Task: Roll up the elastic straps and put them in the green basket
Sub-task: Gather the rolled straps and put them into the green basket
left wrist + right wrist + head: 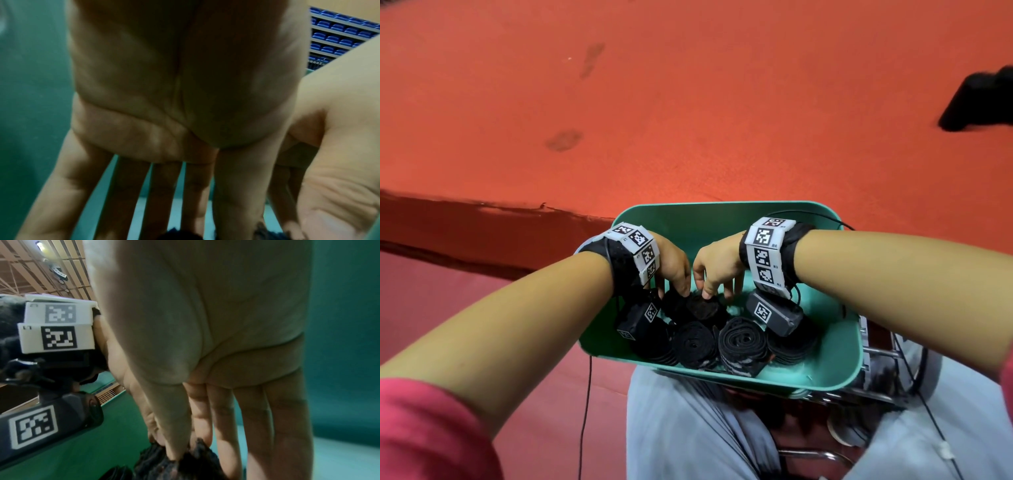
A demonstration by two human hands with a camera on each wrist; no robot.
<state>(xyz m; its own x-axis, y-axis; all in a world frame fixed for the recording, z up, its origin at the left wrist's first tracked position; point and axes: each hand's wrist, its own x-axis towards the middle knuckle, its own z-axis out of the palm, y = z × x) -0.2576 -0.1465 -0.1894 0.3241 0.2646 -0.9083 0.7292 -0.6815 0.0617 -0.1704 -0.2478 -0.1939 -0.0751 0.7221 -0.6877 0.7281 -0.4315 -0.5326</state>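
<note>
The green basket (688,222) rests on my lap and holds several black rolled straps (743,339) along its near side. Both hands reach down into it at one more black rolled strap (702,308) behind that row. My left hand (678,274) has straight fingers (162,194) pointing down, their tips touching the roll (174,233). My right hand (714,277) pinches the top edge of the same roll (180,467) between thumb (170,426) and forefinger; its other fingers hang straight toward the basket floor (339,459). The roll's lower part is hidden.
Red floor (688,102) lies ahead, with a darker step edge (482,222) at left and a black object (976,102) at far right. Grey trousers (705,428) and a metal chair frame (876,394) sit under the basket. Shelves of blue bins (339,32) stand behind.
</note>
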